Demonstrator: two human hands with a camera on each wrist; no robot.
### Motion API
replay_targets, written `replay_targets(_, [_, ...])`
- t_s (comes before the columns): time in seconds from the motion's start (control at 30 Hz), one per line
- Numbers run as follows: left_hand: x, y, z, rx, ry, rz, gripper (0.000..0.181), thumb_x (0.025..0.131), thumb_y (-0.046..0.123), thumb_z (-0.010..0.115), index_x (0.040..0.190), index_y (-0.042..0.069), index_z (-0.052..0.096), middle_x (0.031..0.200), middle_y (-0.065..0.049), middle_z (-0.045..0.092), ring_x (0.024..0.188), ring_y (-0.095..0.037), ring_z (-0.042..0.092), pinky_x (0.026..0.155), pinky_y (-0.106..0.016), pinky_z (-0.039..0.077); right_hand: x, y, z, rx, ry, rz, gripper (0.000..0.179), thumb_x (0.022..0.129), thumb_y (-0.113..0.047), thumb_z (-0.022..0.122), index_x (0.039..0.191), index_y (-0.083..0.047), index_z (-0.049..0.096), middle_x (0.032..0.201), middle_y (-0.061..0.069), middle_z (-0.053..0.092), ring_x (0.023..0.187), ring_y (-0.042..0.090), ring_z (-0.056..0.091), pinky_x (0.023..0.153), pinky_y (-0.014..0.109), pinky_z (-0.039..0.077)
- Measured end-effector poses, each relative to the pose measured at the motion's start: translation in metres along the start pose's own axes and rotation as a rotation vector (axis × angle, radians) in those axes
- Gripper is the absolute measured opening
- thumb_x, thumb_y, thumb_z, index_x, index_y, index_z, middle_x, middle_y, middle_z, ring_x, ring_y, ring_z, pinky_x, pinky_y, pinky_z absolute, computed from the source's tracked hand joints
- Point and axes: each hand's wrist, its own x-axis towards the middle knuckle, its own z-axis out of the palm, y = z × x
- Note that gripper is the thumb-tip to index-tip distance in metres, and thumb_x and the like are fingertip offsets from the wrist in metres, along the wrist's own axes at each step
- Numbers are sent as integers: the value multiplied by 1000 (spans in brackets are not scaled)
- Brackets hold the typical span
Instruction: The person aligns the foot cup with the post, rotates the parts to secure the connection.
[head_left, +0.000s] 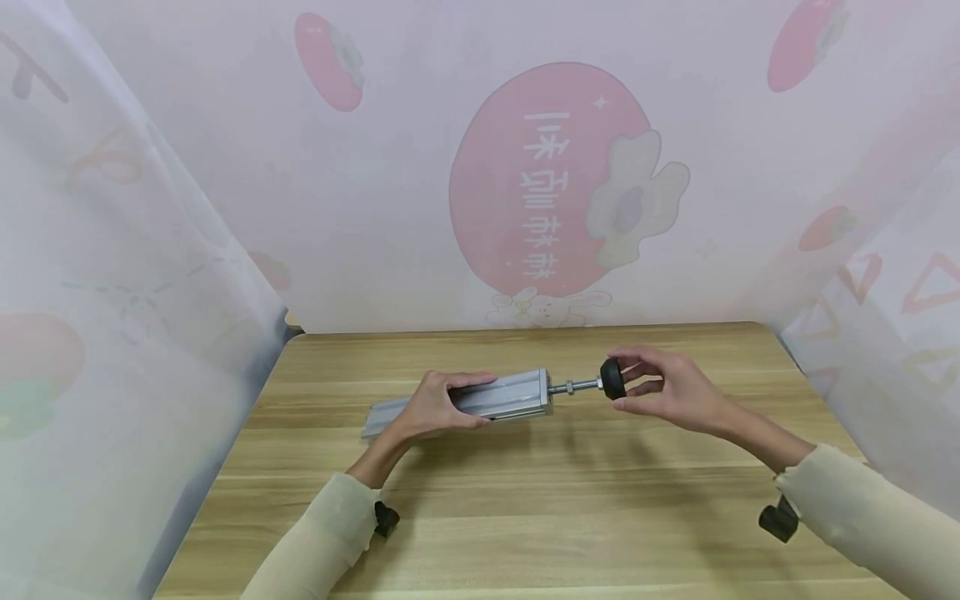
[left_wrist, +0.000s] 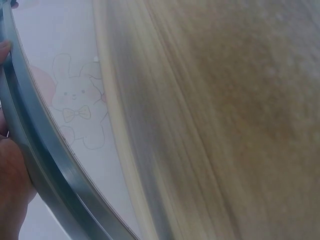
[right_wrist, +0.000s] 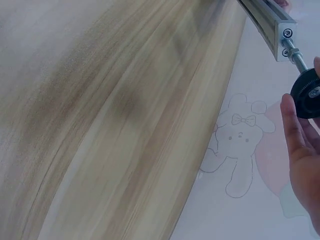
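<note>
A silver aluminium profile (head_left: 510, 395) is held above the table by my left hand (head_left: 435, 408), thumb and fingers spread along its two sides. From the profile's right end plate (right_wrist: 286, 42) juts a threaded rod (head_left: 585, 386) carrying a nut (head_left: 570, 387). The rod ends in a round black levelling foot (head_left: 612, 379). My right hand (head_left: 678, 393) pinches that foot by its rim between thumb and fingers. In the right wrist view a screw head (right_wrist: 314, 92) shows in the face of the foot (right_wrist: 303, 105). The left wrist view catches the profile's long groove (left_wrist: 47, 145) close up.
Below lies a wood-grain table (head_left: 525, 533), its far edge meeting a white printed curtain (head_left: 390, 208). More curtain hangs at the left (head_left: 97, 350) and right. A small black device (head_left: 386, 518) is strapped at the left wrist, another black device (head_left: 780, 521) at the right.
</note>
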Motion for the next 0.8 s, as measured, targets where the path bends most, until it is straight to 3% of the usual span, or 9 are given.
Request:
replay_targets(0.33, [1, 1, 0, -14, -7, -12, 64, 70, 10, 97, 131, 19, 78, 134, -1, 73, 124, -18, 69, 103, -29, 54, 2, -4, 0, -66, 5, 169, 48, 91, -18, 85, 131, 2, 68, 109, 9, 77, 90, 15, 75, 81, 27, 62])
replay_targets(0.57, [1, 0, 0, -11, -10, -17, 64, 70, 13, 97, 130, 20, 78, 133, -1, 74, 124, -17, 69, 103, -28, 54, 4, -7, 0, 91, -23, 281, 48, 95, -18, 81, 131, 8, 65, 104, 17, 75, 87, 26, 78, 77, 35, 65])
replay_targets(0.67, [1, 0, 0, -13, -11, -13, 64, 70, 12, 97, 130, 19, 78, 133, -1, 74, 123, -18, 70, 103, -28, 54, 4, -7, 0, 105, -36, 296, 46, 97, -19, 79, 130, 9, 65, 101, 17, 75, 86, 29, 78, 77, 36, 65])
replay_targets(0.8, [1, -1, 0, -12, -10, -6, 63, 70, 11, 96, 130, 18, 78, 132, -2, 74, 123, -18, 70, 103, -28, 54, 4, -5, -1, 44, -48, 278, 43, 98, -21, 77, 129, 7, 66, 98, 13, 76, 82, 24, 77, 75, 35, 64])
